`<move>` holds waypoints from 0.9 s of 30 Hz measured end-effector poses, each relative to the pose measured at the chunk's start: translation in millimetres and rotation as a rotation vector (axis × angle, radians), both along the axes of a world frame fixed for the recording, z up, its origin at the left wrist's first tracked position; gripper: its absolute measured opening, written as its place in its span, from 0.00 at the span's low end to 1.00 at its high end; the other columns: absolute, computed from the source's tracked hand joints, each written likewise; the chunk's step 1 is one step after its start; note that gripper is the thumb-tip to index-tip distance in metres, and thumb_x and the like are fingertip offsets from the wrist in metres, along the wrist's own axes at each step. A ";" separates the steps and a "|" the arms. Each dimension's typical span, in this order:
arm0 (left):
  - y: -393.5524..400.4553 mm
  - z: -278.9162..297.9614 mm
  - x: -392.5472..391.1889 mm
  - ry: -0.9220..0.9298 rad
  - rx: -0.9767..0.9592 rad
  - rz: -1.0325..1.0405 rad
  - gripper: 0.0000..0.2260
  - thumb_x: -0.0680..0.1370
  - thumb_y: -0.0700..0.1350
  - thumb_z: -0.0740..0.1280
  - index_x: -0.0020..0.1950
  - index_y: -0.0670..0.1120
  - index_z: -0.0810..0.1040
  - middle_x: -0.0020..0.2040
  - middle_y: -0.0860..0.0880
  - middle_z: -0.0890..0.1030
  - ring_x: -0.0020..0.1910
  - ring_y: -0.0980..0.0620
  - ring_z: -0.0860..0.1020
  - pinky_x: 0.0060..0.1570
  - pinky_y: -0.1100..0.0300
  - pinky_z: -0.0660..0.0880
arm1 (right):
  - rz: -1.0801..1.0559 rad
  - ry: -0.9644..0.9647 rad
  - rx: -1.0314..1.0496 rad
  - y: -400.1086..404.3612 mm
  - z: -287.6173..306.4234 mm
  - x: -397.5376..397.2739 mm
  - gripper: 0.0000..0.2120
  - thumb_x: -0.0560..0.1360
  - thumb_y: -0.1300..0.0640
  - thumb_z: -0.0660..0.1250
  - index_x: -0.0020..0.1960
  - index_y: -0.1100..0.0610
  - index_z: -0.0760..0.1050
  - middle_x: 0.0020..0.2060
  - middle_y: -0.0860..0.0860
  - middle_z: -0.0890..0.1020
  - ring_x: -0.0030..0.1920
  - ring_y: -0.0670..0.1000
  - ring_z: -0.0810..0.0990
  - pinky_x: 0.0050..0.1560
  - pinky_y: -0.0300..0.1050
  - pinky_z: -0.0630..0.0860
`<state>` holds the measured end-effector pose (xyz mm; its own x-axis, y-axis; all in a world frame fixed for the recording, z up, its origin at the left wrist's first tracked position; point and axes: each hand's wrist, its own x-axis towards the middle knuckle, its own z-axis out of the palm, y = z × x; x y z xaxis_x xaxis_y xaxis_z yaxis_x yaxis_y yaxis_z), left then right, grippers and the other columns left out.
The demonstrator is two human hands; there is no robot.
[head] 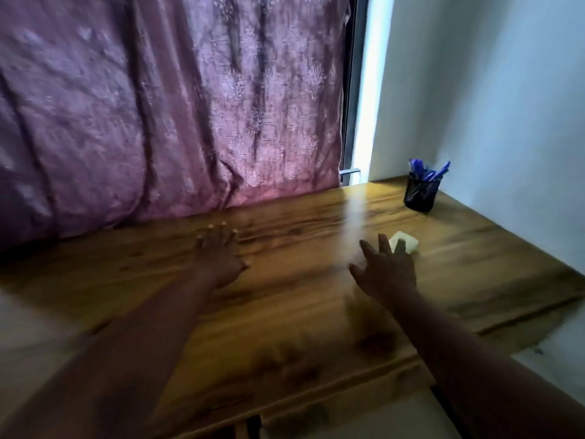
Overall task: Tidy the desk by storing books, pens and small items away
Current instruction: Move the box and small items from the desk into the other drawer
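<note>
A small pale yellow pad or block (408, 243) lies on the wooden desk (285, 299), right of centre. My right hand (384, 269) reaches toward it with fingers spread, its fingertips just over the near edge of the block; it holds nothing. My left hand (218, 256) hovers flat over the desk's middle, fingers apart and empty. A black mesh pen cup (422, 193) holding several blue pens (430, 172) stands at the back right corner by the wall. The picture is motion-blurred.
A purple curtain (164, 115) hangs along the back edge of the desk. A white wall (506, 106) borders the desk on the right. Pale floor or furniture shows past the desk's front edge at the bottom right.
</note>
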<state>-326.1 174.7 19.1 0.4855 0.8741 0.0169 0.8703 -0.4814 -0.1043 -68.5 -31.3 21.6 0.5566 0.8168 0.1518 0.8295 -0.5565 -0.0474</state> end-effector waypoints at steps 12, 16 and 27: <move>63.9 -60.0 24.8 -0.134 -0.125 0.395 0.42 0.73 0.73 0.48 0.78 0.48 0.53 0.79 0.43 0.46 0.77 0.37 0.45 0.74 0.39 0.45 | -0.102 -0.022 0.315 38.0 -75.6 51.0 0.18 0.70 0.46 0.58 0.54 0.54 0.74 0.72 0.60 0.62 0.55 0.71 0.72 0.55 0.60 0.69; 64.0 -61.4 26.0 -0.198 -0.051 0.406 0.40 0.73 0.72 0.52 0.74 0.45 0.63 0.78 0.40 0.53 0.75 0.38 0.56 0.73 0.43 0.53 | -0.107 -0.039 0.349 42.8 -78.5 52.3 0.16 0.71 0.48 0.57 0.53 0.54 0.74 0.73 0.60 0.61 0.57 0.72 0.71 0.56 0.60 0.68; 33.9 -60.2 20.4 -0.267 0.019 0.325 0.22 0.80 0.55 0.58 0.66 0.40 0.73 0.68 0.37 0.66 0.65 0.36 0.66 0.67 0.48 0.63 | -0.060 0.026 0.310 38.7 -74.1 51.6 0.14 0.70 0.51 0.63 0.53 0.56 0.74 0.73 0.60 0.62 0.61 0.78 0.64 0.56 0.65 0.69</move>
<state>-305.7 208.5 -41.1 0.1609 0.9793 0.1226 0.9743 -0.1775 0.1388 -16.9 7.4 -52.5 0.6090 0.6998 0.3735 0.7922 -0.5599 -0.2426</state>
